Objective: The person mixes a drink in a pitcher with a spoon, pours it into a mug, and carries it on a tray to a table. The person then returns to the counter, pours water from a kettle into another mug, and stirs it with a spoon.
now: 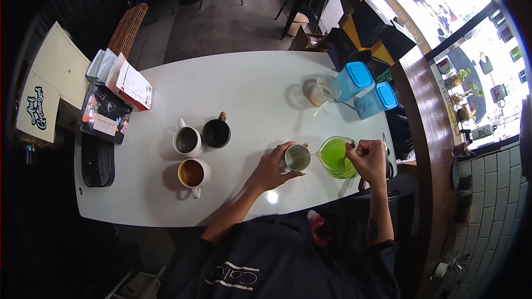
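My left hand (271, 167) is wrapped round a light-coloured mug (298, 158) on the white table. Just right of it, my right hand (368, 160) grips a clear glass pitcher (336, 158) of bright green liquid by its handle side. The pitcher's spout points at the mug, and a thin pale stream seems to run from it over the rim. To the left stand a white mug (187, 140), a black mug (216, 133) and another white mug (192, 174) with brown liquid in it.
Two blue-lidded containers (355, 77) and a glass with a spoon (325, 89) stand at the back right. Papers in a holder (130, 84) and a black tray (98, 160) occupy the left end. A wooden counter (424, 116) runs along the window.
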Demonstrator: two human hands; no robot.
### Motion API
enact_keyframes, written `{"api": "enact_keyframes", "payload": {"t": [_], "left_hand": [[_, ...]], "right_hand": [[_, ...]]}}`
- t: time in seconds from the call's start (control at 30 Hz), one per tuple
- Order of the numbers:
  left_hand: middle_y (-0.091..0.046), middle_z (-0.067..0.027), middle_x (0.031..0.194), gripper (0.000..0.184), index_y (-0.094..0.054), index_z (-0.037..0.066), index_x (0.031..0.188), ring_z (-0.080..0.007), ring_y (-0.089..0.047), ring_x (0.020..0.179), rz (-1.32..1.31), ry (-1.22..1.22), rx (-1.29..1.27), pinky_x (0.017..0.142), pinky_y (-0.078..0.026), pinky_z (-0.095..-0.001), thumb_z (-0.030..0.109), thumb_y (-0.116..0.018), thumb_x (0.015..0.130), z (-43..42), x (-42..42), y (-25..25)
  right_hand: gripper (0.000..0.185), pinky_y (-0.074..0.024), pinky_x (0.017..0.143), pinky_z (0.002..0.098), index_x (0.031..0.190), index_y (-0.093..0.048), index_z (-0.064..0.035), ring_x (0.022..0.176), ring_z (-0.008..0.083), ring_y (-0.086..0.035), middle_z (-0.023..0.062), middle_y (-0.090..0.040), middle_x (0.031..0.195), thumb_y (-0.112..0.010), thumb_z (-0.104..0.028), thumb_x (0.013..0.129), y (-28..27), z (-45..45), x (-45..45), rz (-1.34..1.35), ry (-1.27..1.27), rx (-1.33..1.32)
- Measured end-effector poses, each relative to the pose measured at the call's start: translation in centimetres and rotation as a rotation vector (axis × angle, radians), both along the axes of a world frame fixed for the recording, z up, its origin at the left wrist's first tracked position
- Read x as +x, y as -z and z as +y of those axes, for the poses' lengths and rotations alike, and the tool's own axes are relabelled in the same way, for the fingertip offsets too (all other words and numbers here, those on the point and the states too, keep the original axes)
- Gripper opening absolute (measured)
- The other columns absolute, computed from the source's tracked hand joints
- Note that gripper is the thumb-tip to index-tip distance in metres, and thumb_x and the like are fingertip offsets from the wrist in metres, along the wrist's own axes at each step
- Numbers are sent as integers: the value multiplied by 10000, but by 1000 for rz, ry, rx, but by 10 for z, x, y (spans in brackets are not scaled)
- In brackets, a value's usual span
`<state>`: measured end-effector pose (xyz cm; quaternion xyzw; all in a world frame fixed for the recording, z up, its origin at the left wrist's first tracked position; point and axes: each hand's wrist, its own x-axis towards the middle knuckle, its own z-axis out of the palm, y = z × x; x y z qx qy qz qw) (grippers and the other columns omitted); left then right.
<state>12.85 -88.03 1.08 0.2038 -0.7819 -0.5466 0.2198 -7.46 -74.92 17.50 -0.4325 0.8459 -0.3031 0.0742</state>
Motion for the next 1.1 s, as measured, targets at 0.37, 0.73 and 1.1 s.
{"api": "enact_keyframes", "payload": {"t": [0.37,0.73,1.1], "left_hand": [[-591,-162,1339,879,-411,134,1445,-390,-591,1209,14,1,-14,998,-495,-472,401,-884,755,0,0,1],[-584,-159,1348,881,-419,81,1443,-340,-572,1249,8,13,13,1028,-478,-442,280,-912,741,0,0,-2],[-599,-151,1332,867,-434,93,1435,-333,-588,1238,10,2,19,1016,-489,-437,267,-916,735,0,-1,-3]], "right_hand": [[500,-261,439,285,490,-436,0,460,40,-312,-18,-367,444,-778,-190,801,-6,1,-3,-1,-3,-22],[508,-277,437,285,487,-431,-2,443,49,-321,-7,-369,437,-783,-205,792,-6,0,-2,27,0,10],[505,-293,435,292,485,-438,0,426,71,-323,12,-387,427,-798,-200,777,-3,-3,6,58,25,37]]}}
